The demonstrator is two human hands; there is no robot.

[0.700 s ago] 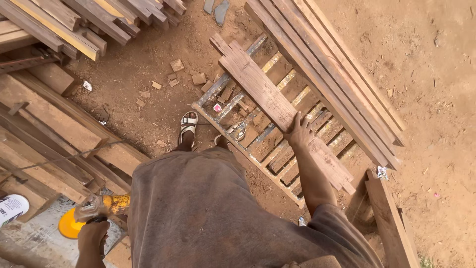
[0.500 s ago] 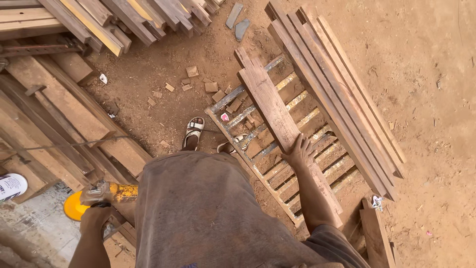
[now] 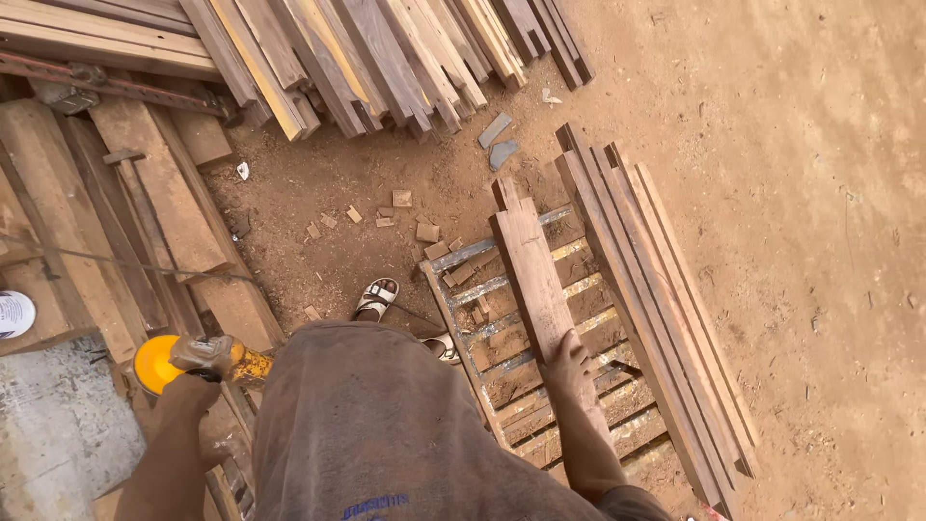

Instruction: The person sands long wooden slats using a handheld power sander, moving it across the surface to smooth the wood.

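Note:
My right hand [image 3: 567, 371] presses flat on the near part of a long reddish wooden board [image 3: 531, 272] that lies lengthwise across a slatted metal and wood rack [image 3: 502, 338] on the dirt. My left hand [image 3: 204, 359] grips a grinder with a yellow body and a round yellow disc guard [image 3: 154, 363], held low at my left side above a concrete slab. My sandalled left foot [image 3: 375, 298] stands just left of the rack.
Several long planks [image 3: 656, 289] lie stacked along the rack's right side. Thick beams [image 3: 154, 193] and a pile of timber [image 3: 386, 48] fill the left and top. Small wood offcuts [image 3: 405, 217] litter the dirt. A white can [image 3: 14, 314] sits at far left.
The view has tilted up and back, so everything sits lower in frame. My right hand stays on the board. My left hand has raised the grinder slightly.

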